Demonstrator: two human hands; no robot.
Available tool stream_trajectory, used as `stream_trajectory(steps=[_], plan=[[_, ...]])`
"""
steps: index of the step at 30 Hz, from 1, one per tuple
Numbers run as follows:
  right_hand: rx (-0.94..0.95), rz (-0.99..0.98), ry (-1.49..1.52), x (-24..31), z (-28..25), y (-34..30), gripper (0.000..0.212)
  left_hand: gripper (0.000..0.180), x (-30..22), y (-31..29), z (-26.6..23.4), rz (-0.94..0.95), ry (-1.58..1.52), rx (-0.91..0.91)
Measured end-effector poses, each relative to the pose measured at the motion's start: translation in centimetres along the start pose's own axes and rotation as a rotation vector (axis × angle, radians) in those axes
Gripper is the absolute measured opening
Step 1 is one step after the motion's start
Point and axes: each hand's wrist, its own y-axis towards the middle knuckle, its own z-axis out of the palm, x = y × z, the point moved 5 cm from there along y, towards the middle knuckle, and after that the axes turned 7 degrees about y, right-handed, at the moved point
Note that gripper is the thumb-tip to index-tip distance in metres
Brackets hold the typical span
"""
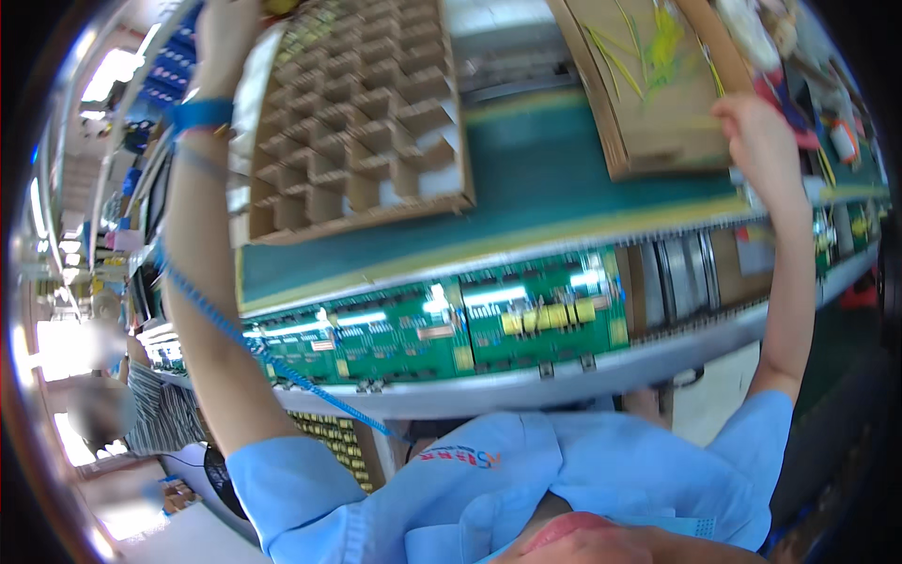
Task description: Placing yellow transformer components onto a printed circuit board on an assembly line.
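My left hand [225, 42] reaches to the top edge at the far left, beside a cardboard box [467, 141] divided into many small compartments. Its fingers are blurred and partly cut off, so what they do cannot be seen. A blue wrist strap [202, 115] with a coiled blue cord [291, 374] circles that wrist. My right hand [759, 141] is at the near right corner of a shallow cardboard box [648, 141]. Its fingers are curled together; anything between them is too small or blurred to name. Several thin yellow-green wires [615, 61] lie in that box.
Green circuit boards [395, 334] line a rail along the bench's near side, one bearing yellow wound parts [550, 317]. Both boxes rest on a green mat [526, 160]. Another person in a striped top [162, 414] is at the left. Clutter, including a white-and-orange bottle [844, 141], stands far right.
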Motion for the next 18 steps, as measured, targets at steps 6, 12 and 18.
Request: stream_trajectory(steps=[6, 12, 18], plan=[[-0.008, 0.212, 0.536, 4.5, -2.8, -4.2, 0.011, 0.042, -0.7, -10.0, -1.0, -0.007, 0.349, 0.045], [0.538, 0.254, 1.262, 12.4, 1.6, -9.2, 0.004, 0.046, 2.6, -11.4, -0.7, -0.024, 0.504, 0.312], [0.428, 0.076, 1.139, 12.2, 4.7, -10.5, 0.008, 0.047, 2.5, -12.4, 2.6, 0.131, 0.401, 0.523]])
